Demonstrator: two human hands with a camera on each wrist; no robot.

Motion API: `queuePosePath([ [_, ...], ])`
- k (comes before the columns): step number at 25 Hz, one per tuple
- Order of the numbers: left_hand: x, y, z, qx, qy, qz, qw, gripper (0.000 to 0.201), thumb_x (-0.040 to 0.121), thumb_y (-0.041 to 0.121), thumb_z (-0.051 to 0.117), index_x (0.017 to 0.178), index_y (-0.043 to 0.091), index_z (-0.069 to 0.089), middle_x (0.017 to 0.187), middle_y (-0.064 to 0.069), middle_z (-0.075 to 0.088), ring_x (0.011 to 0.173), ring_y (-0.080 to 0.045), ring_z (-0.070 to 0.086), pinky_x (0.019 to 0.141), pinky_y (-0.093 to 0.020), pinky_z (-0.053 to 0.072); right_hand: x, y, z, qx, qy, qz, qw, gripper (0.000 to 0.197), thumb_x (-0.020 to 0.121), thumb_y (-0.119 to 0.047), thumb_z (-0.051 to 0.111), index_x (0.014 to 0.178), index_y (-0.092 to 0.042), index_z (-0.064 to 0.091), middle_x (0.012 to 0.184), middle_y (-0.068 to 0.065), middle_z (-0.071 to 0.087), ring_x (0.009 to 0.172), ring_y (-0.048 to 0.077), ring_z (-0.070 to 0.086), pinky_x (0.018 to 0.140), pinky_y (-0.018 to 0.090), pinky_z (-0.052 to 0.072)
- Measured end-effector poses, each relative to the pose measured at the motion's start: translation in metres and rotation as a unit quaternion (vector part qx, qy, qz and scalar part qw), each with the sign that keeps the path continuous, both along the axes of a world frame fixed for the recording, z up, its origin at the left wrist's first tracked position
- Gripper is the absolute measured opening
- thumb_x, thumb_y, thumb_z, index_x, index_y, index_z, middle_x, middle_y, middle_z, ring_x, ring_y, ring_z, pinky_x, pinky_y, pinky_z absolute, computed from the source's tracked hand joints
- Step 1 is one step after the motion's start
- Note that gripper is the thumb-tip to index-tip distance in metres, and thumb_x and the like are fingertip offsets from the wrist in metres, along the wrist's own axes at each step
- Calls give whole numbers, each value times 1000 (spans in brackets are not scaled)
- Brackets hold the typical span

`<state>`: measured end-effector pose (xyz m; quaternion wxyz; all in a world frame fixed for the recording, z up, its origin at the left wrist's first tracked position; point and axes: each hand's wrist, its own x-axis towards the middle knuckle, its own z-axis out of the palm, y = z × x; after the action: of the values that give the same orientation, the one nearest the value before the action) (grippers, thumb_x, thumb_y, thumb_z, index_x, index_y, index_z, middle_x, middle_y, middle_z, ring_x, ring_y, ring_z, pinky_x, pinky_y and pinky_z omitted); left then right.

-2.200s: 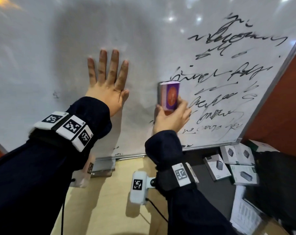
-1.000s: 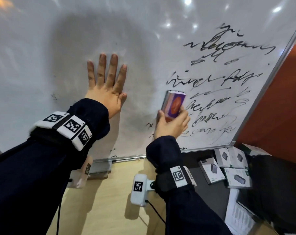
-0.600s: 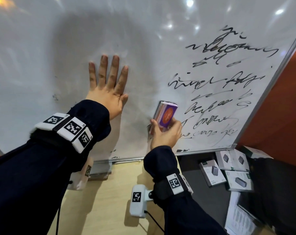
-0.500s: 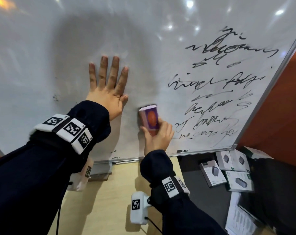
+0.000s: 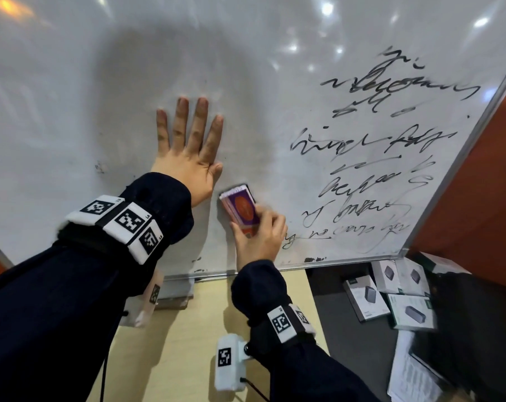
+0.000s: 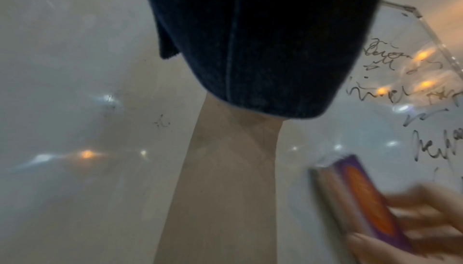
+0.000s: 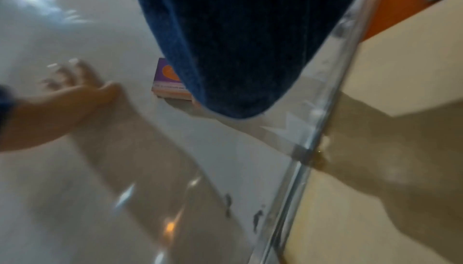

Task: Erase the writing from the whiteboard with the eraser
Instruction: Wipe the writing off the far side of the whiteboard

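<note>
Left hand (image 5: 187, 158) lies flat on the whiteboard (image 5: 71, 111), fingers straight and together, pointing to 12 o'clock. Right hand (image 5: 260, 239) grips the eraser (image 5: 240, 208) at its lower end, pressing it to the board at 4 o'clock of the left hand. Writing (image 5: 370, 169) remains at 3 o'clock. Only the head view shows boxes (image 5: 391, 297) on the table (image 5: 173, 343); the right wrist view shows marks (image 7: 255, 216) by the frame.

A pale wooden table (image 5: 170, 340) beside a dark surface (image 5: 359, 352) bearing white boxes (image 5: 365, 299) and papers (image 5: 411, 375).
</note>
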<state>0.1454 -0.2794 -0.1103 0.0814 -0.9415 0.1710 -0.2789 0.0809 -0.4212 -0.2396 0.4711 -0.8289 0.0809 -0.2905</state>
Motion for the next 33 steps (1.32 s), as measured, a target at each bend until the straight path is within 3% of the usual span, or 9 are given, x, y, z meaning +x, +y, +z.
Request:
queuePosePath([
  [3,0,0,-1,1,4,3,1000,75,96,43,25,147,13,-21,154,-21,-17,140,-46,-11,107,-65,-11,-3,-31,-15,134,54,-74,987,53,62,-22,91,105,-16,60,105,-1,51,99,26,55,84,44,53],
  [5,0,0,-1,0,2,3,1000,75,96,44,24,146,13,-22,154,-21,-17,140,-46,-11,107,-65,-11,9,-40,-6,209,43,-109,971,53,62,-24,91,104,-20,58,104,-4,50,99,26,57,84,45,54],
  [11,0,0,-1,-5,6,0,1000,75,93,45,21,147,14,-20,154,-21,-15,140,-45,-11,107,-65,-12,-3,-4,-3,11,11,1,1000,54,61,-17,90,105,-10,60,106,6,52,98,24,50,85,31,44],
  [14,0,0,-1,-5,6,1,1000,75,93,44,22,148,14,-20,155,-21,-15,140,-44,-11,107,-65,-10,2,-24,-13,107,30,-54,992,53,60,-20,90,102,-17,58,103,0,51,95,27,55,84,46,51],
  [17,0,0,0,-1,4,2,1000,76,95,43,26,147,13,-21,154,-21,-15,140,-45,-10,107,-65,-10,16,-29,7,194,22,-89,977,51,61,-22,89,101,-20,57,105,-2,50,97,26,55,82,46,52],
  [23,-1,-1,1,0,9,4,1000,76,93,43,24,147,14,-20,154,-21,-13,140,-46,-12,105,-62,-18,8,-15,13,-34,-28,23,999,50,63,-12,86,106,-12,60,106,7,51,97,24,46,84,23,36],
  [28,-2,-3,2,14,21,26,999,78,95,45,26,147,14,-22,153,-19,-21,140,-43,-20,107,-62,-16,25,-31,39,84,-47,-70,993,51,63,-8,85,108,-6,62,108,10,51,103,23,45,90,33,40],
  [30,-2,-3,3,6,23,19,1000,76,95,44,24,147,14,-22,154,-19,-23,136,-41,-32,106,-61,-20,25,-19,47,44,-64,-38,996,51,64,-11,84,110,-7,62,108,12,51,102,25,44,90,33,39],
  [33,-3,-2,4,5,33,22,999,78,95,44,27,147,15,-24,150,-15,-33,130,-36,-40,104,-59,-23,9,-7,17,-32,-37,1,999,51,65,-13,83,110,-12,61,108,11,52,99,25,45,88,34,42],
])
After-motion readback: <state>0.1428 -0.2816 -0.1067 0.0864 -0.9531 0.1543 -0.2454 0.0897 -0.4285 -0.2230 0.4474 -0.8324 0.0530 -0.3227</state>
